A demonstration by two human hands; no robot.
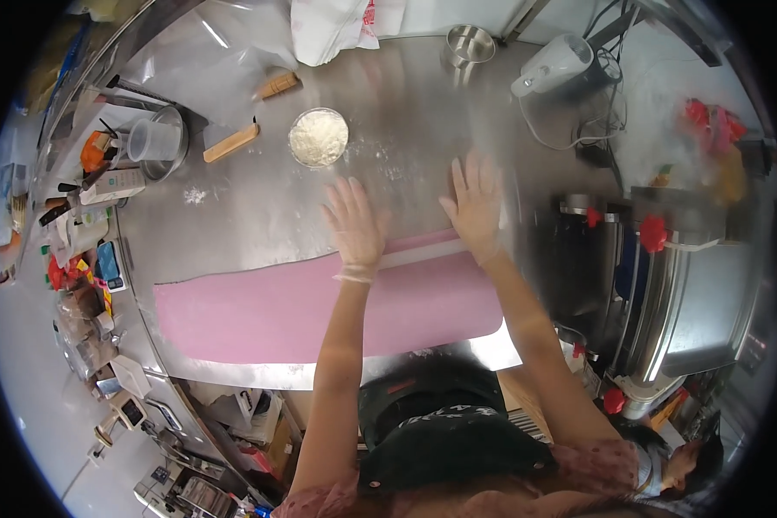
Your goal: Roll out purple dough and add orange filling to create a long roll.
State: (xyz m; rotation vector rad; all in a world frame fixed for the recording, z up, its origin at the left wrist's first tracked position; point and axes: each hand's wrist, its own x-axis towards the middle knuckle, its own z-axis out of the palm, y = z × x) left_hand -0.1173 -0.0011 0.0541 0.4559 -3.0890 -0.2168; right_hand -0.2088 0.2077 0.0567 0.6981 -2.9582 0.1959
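A long sheet of pink dough [242, 315] lies along the near edge of the metal worktop. Across its far edge runs a white rod [423, 252] that looks like a rolling pin, its ends hidden by my hands. My left hand [354, 224], in a clear glove, is stretched out with its palm over the rod's left end. At the other end my right hand [475, 207], also gloved, has its fingers spread and pointing away from me, slightly blurred. Beyond my left hand stands a round bowl of white flour [318, 136].
A wooden-handled tool [231, 142] and a small wooden-handled brush or scraper [277, 85] lie left of the bowl. Metal cup [470, 45] and white mixer [557, 65] are at the back. To the right stands a steel machine with red knobs [653, 233]; a person [686, 462] is at lower right.
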